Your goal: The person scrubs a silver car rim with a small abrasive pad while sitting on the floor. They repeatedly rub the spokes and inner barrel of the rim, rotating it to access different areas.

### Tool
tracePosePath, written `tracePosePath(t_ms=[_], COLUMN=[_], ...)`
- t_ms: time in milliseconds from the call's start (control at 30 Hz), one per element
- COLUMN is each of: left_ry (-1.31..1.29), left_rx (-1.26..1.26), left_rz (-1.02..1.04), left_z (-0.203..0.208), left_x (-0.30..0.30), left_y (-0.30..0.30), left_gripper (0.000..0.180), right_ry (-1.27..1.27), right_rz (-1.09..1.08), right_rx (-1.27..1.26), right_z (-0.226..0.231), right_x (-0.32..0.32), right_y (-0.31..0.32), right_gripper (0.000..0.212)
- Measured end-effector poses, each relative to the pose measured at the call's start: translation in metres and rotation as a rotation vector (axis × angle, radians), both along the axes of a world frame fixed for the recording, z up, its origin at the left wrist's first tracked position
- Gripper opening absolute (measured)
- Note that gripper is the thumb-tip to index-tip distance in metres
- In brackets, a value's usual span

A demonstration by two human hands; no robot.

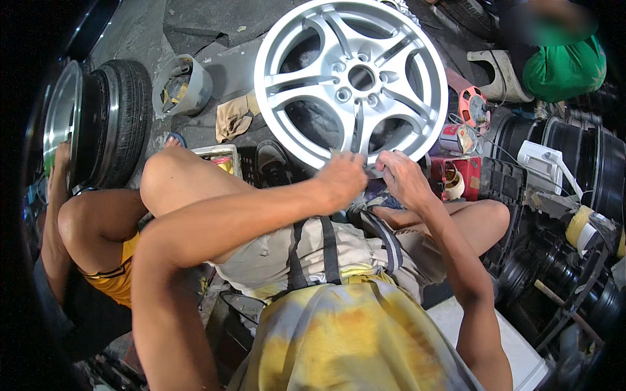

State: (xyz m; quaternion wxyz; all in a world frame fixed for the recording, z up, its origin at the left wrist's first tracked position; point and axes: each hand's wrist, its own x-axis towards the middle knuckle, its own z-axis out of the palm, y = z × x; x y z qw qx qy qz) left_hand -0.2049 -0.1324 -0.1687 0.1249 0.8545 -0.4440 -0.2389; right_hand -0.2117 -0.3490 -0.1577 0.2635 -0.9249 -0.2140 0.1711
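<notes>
A silver alloy wheel [417, 65] with paired spokes lies face up in front of me. Both hands are close together at its near edge. My left hand [342, 181] is curled by the lip of the wheel, its fingers slightly smeared by motion. Just to the right, my right hand [403, 177] is closed, thumb and fingers pinched together near the lip. A small greyish piece [375, 172] shows between the two hands, too small and covered to name. Whatever lies inside the fingers is hidden.
Left, another person's hand [60, 159] touches a wheel with a tyre [124, 117]. A white bucket [199, 91] and brown cloth [233, 119] lie beyond my left knee. Right are a paint can [458, 139], a red box [466, 171] and black rims [574, 146]. Someone in green [564, 68] is far right.
</notes>
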Motion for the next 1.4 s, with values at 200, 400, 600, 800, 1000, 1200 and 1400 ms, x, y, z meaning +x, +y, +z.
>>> tracePosePath(t_ms=[200,400,600,800,1000,1200,1400], left_ry=[0.205,-0.088,-0.008,-0.030,0.015,0.032,-0.028], left_rx=[-0.326,0.134,0.241,0.134,0.025,0.122,0.044], left_rz=[0.260,0.058,0.278,0.202,0.306,0.302,0.347], left_z=[-0.024,0.005,0.021,0.024,0.034,0.060,0.043], left_x=[0.006,0.089,0.144,0.145,0.146,0.142,0.158], left_y=[0.007,0.125,0.110,0.083,0.080,0.076,0.101], left_gripper=[0.017,0.015,0.013,0.016,0.021,0.025,0.025], right_ry=[-0.032,-0.085,-0.016,-0.012,-0.047,-0.049,-0.101], right_rz=[-0.090,-0.026,-0.038,-0.086,-0.068,-0.076,0.074], right_rx=[-0.031,0.134,0.138,0.050,-0.104,-0.037,-0.313], right_z=[0.011,0.010,-0.001,-0.020,-0.021,-0.019,-0.018], right_x=[0.008,0.008,-0.006,-0.009,-0.013,-0.005,-0.011], right_y=[-0.011,0.003,0.024,0.071,0.080,0.101,0.070], right_gripper=[0.017,0.008,0.010,0.021,0.020,0.025,0.021])
